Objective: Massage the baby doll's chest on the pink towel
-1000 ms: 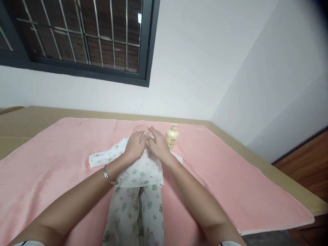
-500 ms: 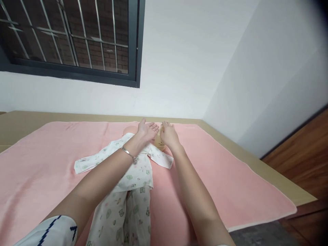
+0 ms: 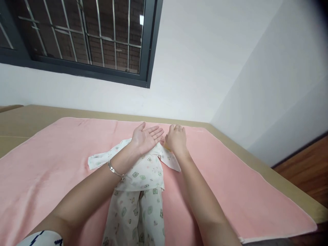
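Observation:
My left hand (image 3: 147, 138) is palm up with its fingers spread, above the collar area of a small white printed top (image 3: 147, 171); nothing lies in the palm. Just right of it, my right hand (image 3: 176, 138) curls over a yellowish bottle (image 3: 167, 147), which it mostly hides. Printed trousers (image 3: 143, 218) lie below the top, on a pink blanket (image 3: 220, 171). The top's sleeves stretch out to both sides, and my left forearm crosses over it.
A tan surface (image 3: 51, 114) borders the blanket at the back and right. Behind stands a white wall (image 3: 189, 61) with a barred, dark-framed window (image 3: 102, 41) at the upper left. Brown wood panelling (image 3: 304, 171) is at the right edge.
The view has shifted, so the scene sits further right. My left hand has opened flatter with its palm up. My right hand now covers more of the bottle.

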A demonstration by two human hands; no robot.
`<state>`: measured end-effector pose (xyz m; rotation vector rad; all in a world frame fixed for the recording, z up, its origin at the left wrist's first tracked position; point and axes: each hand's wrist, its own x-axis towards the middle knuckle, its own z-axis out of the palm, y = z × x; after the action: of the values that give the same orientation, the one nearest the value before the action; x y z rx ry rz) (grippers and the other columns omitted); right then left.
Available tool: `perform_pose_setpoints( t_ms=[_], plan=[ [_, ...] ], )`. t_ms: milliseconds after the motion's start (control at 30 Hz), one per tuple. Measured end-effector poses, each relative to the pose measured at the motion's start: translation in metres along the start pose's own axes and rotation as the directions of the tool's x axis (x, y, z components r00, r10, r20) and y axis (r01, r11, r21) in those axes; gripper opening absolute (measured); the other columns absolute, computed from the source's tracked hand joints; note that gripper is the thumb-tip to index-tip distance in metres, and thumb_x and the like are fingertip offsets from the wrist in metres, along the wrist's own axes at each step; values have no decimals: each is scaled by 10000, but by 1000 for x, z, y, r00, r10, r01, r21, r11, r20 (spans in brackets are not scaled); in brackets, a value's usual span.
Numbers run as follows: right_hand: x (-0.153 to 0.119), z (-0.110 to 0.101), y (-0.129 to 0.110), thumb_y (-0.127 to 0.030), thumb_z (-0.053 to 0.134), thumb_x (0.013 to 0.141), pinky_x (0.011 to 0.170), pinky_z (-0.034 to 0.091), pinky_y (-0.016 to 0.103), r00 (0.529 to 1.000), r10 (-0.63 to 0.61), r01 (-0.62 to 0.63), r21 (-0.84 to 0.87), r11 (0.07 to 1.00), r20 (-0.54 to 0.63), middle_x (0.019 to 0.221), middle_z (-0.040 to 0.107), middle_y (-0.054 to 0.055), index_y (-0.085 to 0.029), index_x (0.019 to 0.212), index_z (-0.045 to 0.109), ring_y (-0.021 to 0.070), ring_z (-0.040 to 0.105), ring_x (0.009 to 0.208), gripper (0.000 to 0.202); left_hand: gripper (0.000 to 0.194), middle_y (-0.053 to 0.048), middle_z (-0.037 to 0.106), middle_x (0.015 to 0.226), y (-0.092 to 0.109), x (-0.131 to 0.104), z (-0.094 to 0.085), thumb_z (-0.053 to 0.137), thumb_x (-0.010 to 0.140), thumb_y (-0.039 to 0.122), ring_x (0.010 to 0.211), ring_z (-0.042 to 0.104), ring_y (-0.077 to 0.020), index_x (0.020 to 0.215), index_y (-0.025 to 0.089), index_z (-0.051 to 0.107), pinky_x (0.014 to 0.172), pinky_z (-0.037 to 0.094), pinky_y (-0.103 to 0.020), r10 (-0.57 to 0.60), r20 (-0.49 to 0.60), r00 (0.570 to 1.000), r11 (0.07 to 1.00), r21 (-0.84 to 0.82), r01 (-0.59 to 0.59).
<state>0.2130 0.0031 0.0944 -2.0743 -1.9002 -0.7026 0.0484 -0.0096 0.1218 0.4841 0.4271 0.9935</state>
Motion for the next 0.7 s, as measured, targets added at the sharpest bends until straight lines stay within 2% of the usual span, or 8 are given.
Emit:
perform_pose_setpoints(
  t_ms=[100,200,333,400,500,567,700],
  plan=[
    [5,-2,-10,-250,527,908,1099,309,481,997,69,-67,-58,996,27,1426,485,325,36,1412,441,383,484,1305,586,689,-250,478,1489,16,-28,-9,328,967,487,1363,521,-260,1465,15,390,1064,498,-330,-11,-25,1000,998,60,12],
    [10,-1,-23,-336,553,915,1082,317,509,984,143,-127,-143,982,110,1469,420,353,43,1461,393,409,477,1314,684,663,-237,495,1477,34,-49,-15,312,966,482,1362,522,-266,1454,44,415,1081,483,-359,-17,-46,999,993,115,22],
    [7,5,-36,-426,520,940,1125,250,551,964,200,-137,-321,937,174,1552,262,364,62,1491,353,452,360,1408,755,616,-216,531,1450,53,-68,-18,310,960,457,1356,527,-274,1436,89,443,1119,447,-413,37,-27,999,993,110,-34],
    [3,6,-38,-443,505,947,1140,222,566,960,206,-128,-358,925,188,1575,187,364,48,1519,303,459,296,1445,780,591,-203,550,1432,58,-74,-17,319,954,444,1355,527,-280,1424,115,459,1128,436,-441,80,-13,997,991,105,-78],
    [-1,3,-33,-461,508,949,1139,233,570,959,181,-105,-318,942,219,1582,175,359,-14,1569,185,451,263,1465,830,571,-195,569,1412,61,-80,-15,335,949,431,1351,530,-284,1409,121,472,1137,427,-448,107,-4,994,990,88,-106],
    [-1,-2,-28,-474,492,960,1143,267,528,960,158,-96,-261,961,230,1578,212,350,-4,1574,140,427,271,1468,849,571,-197,577,1401,60,-82,-14,342,948,430,1344,538,-283,1401,108,476,1141,423,-438,93,-3,996,993,78,-93],
    [1,-6,-17,-467,464,979,1159,288,479,954,153,-102,-201,974,257,1597,236,287,-4,1569,173,382,258,1481,804,573,-207,589,1381,56,-84,-13,341,947,438,1335,546,-285,1372,86,498,1143,422,-421,81,11,997,992,94,-82]
  ],
)
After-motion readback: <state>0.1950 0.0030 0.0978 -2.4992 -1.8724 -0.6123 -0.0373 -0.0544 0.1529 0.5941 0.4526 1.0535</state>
